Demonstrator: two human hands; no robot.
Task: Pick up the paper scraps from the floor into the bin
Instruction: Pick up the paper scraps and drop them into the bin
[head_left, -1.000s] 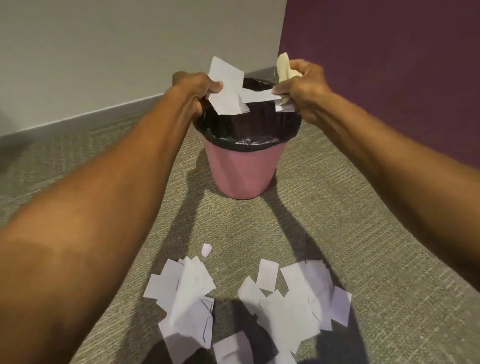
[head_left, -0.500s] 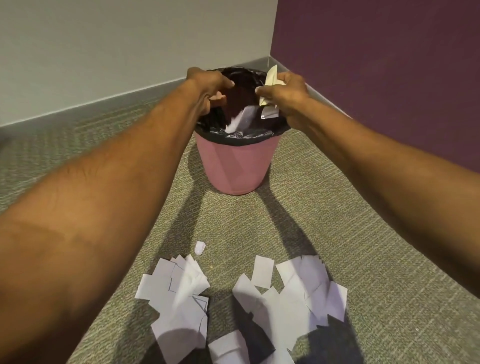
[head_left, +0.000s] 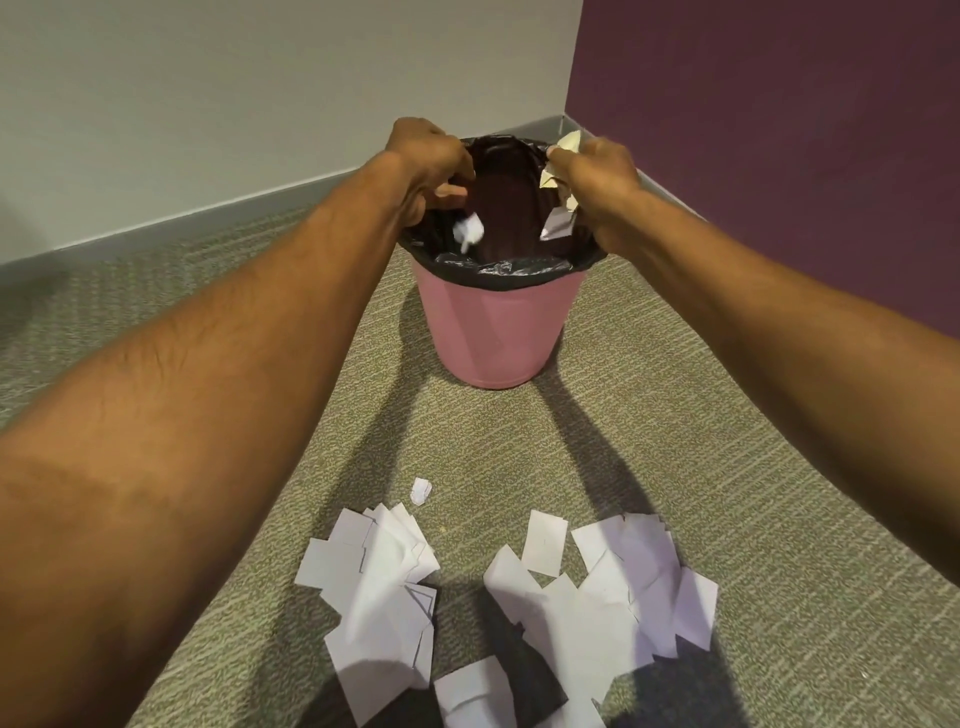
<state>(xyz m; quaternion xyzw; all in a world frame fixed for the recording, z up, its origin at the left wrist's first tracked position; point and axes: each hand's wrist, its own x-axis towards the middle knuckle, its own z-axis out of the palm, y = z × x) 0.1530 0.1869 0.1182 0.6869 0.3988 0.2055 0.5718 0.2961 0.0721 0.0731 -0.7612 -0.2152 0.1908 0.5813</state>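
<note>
A pink bin (head_left: 496, 332) with a black liner stands on the carpet near the corner. Both hands hover over its mouth. My left hand (head_left: 428, 161) is above the left rim with fingers curled down; a small white scrap (head_left: 469, 231), blurred, is just below it inside the bin, apart from the fingers. My right hand (head_left: 597, 174) is over the right rim, gripping crumpled cream and white paper (head_left: 558, 179); a white piece (head_left: 557, 224) hangs beneath it. Many white paper scraps lie on the floor in two heaps, left (head_left: 379, 587) and right (head_left: 613, 587).
A tiny scrap (head_left: 421, 491) lies alone between the heaps and the bin. A pale wall with a grey skirting (head_left: 208, 221) runs behind, and a purple wall (head_left: 779, 130) closes the right side. Olive carpet (head_left: 753, 467) surrounds the bin.
Both hands have dropped from above the bin to its mouth. The large white sheets held by my left hand have left it and fallen in; my right hand still holds crumpled paper.
</note>
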